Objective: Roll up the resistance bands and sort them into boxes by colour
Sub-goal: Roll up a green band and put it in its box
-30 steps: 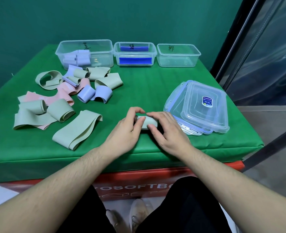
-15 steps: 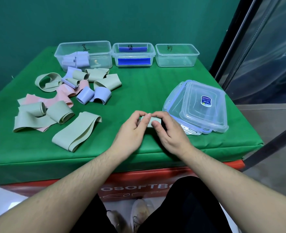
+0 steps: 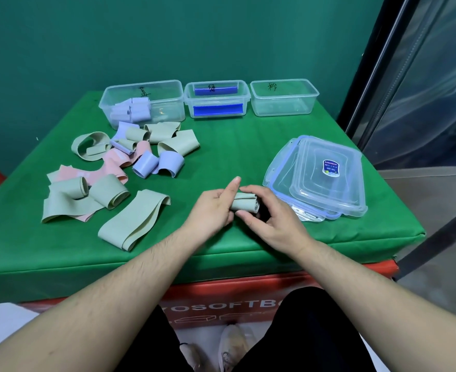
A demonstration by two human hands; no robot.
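A pale green band, rolled tight [image 3: 244, 205], sits between both hands just above the table's front middle. My left hand [image 3: 212, 210] grips its left end, index finger stretched along the roll. My right hand [image 3: 269, 214] curls round its right end. Loose green, pink and lavender bands [image 3: 108, 173] lie heaped at the left, with a flat green band [image 3: 134, 220] nearest. At the back stand three clear boxes: the left box [image 3: 167, 88] holds lavender rolls, the middle box [image 3: 217, 88] shows blue strips, the right box [image 3: 284, 84] shows nothing inside.
A stack of clear lids [image 3: 320, 175] lies right of my hands, close to the table's right edge. The green table [image 3: 234, 146] ends just below my wrists. A dark frame and glass panel [image 3: 409, 76] rise at the right.
The green roll has come up off the table and tilted, now held between both hands with its right end showing. The view has shifted slightly.
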